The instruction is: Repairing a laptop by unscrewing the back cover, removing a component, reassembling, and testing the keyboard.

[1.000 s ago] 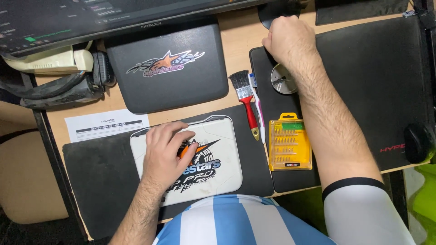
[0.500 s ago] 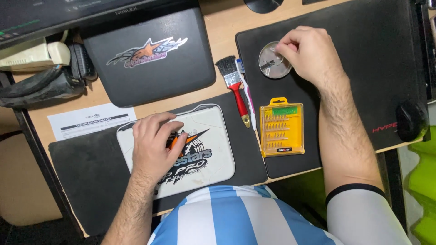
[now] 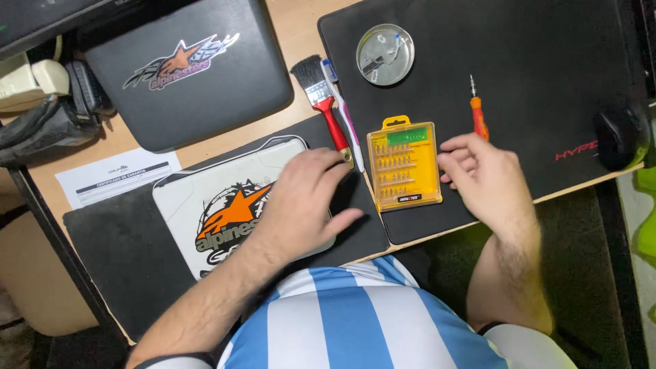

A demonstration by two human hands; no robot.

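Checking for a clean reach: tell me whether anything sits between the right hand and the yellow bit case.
Nothing visible does. The right hand hovers just right of the bit case, fingers beside its edge, only bare black mat between them. The orange screwdriver lies beyond the fingers.

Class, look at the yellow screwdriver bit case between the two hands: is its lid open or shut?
Shut. The yellow bit case lies flat on the black mat, its clear lid down over the rows of bits, with neither hand gripping it.

Left hand (image 3: 301, 198) flat, fingers spread; right hand (image 3: 485, 178) loosely curled (seemingly empty), forearms angled inward.
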